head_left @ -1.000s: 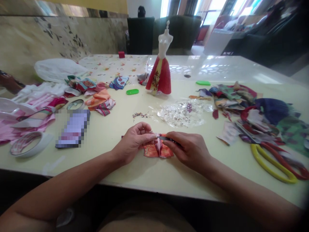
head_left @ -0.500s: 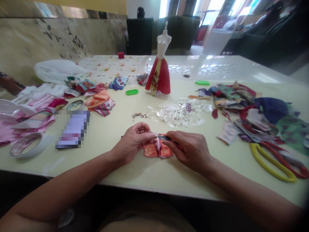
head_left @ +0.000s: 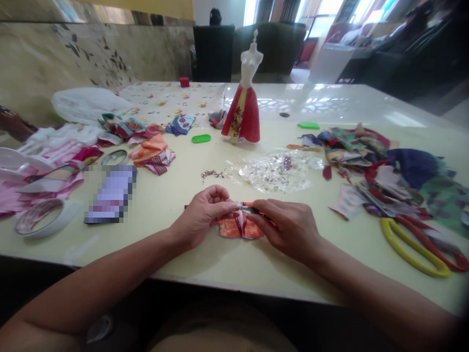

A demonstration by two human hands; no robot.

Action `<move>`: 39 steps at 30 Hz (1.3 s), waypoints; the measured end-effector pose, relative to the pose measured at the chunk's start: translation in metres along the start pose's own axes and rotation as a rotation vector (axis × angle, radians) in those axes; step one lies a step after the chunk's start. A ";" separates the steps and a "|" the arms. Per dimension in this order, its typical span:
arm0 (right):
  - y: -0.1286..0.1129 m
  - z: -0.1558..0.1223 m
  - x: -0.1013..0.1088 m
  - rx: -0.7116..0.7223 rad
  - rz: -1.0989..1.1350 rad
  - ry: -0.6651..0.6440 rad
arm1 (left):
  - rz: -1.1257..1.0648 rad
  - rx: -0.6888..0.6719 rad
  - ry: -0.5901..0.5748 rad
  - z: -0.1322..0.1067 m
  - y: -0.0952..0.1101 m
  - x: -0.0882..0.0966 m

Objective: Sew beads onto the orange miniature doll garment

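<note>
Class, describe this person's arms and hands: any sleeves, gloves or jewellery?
The bare left hand and bare right hand wear no gloves and, as far as visible, no rings. The left forearm and right forearm show no sleeve, watch or bracelet.

Camera view slightly shifted since half a second ago, dark tool (head_left: 250, 210) and dress form (head_left: 249, 71) a touch farther right

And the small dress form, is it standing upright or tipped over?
Upright: the dress form stands on the table, its white torso above its red and yellow skirt.
</note>
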State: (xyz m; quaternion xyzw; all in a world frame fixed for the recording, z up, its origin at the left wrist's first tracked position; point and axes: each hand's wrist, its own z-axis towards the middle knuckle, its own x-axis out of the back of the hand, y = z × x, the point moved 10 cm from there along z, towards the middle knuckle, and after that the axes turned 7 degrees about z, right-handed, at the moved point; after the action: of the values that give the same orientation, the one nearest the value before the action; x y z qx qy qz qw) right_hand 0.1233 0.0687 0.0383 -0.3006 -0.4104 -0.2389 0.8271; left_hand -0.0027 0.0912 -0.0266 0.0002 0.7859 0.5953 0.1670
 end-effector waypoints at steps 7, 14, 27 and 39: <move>0.000 0.000 -0.001 0.007 -0.011 -0.002 | 0.014 0.001 0.003 -0.001 0.000 0.000; -0.004 0.000 0.001 0.050 -0.033 0.007 | -0.024 0.015 -0.005 0.000 -0.002 -0.001; -0.008 0.000 0.004 0.068 -0.119 0.047 | -0.036 0.020 -0.016 0.000 -0.003 -0.002; -0.007 -0.001 0.003 0.056 -0.105 0.045 | -0.021 0.018 -0.022 0.001 -0.002 -0.002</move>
State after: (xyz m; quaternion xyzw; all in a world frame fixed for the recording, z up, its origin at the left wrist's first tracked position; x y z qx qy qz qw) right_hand 0.1212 0.0629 0.0427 -0.2500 -0.4135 -0.2772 0.8305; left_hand 0.0002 0.0907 -0.0284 0.0002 0.7894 0.5862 0.1820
